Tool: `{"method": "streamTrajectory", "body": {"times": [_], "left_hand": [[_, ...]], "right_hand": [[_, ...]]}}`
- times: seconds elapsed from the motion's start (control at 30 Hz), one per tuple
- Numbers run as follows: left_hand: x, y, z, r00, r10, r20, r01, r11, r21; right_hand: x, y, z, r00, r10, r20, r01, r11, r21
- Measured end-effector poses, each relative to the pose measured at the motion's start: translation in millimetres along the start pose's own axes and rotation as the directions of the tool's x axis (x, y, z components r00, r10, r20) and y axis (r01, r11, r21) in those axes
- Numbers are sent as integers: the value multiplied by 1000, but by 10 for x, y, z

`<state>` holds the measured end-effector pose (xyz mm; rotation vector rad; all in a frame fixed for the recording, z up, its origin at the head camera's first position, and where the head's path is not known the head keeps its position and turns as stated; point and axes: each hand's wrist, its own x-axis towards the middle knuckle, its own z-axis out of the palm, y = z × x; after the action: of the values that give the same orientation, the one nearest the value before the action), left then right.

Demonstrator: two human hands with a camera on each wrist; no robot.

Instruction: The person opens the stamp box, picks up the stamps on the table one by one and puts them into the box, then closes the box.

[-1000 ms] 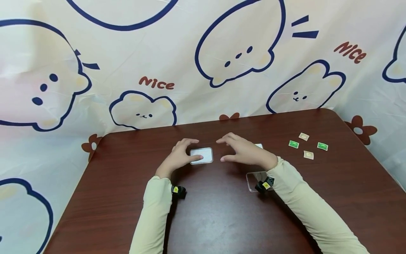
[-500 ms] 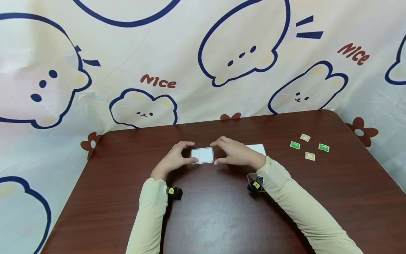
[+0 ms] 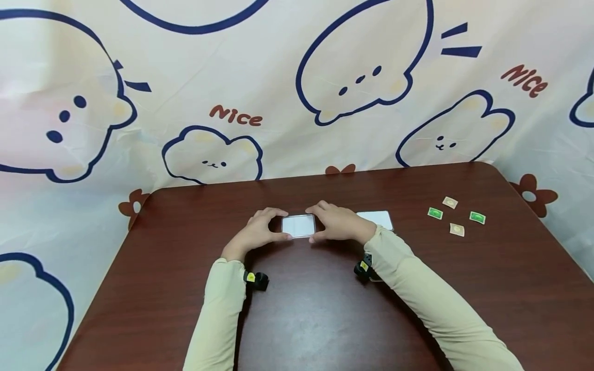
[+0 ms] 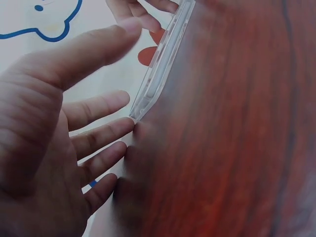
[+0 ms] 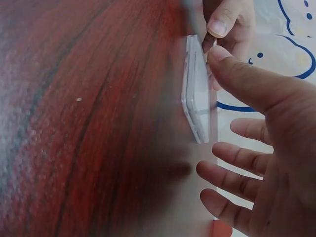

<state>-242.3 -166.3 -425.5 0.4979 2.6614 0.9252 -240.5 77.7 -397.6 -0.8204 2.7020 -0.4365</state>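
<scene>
Bright even light, pale glare on the tabletop (image 3: 306, 324), soft shadows, wrist views slightly blurred

Head view: white slab (image 3: 378, 218) partly hidden by the right hand (image 3: 341, 223), only a thin pale edge (image 3: 377, 281) showing of something behind the right wrist camera (image 3: 363, 269), prints on the four small squares (image 3: 435, 213) too tiny to read, both sleeves (image 3: 220, 309) cut off at the bottom. Left wrist view: clear case (image 4: 160, 69) and right hand cropped at the top edge. Right wrist view: left hand (image 5: 232, 22) cropped too, worktop (image 5: 98, 123) blurry.
</scene>
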Motion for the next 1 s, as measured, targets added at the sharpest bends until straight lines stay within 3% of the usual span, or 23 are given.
{"method": "streamTrajectory", "body": {"times": [0.23,1.0], "left_hand": [[25,-14,13,1000,10,4,-10,1000,28],[54,-60,43,999,33,-9,-32,995,95]], "right_hand": [[57,29,27,998,49,32,-48,998,-26],[138,86,97,998,47,32,-46,999,-16]]}}
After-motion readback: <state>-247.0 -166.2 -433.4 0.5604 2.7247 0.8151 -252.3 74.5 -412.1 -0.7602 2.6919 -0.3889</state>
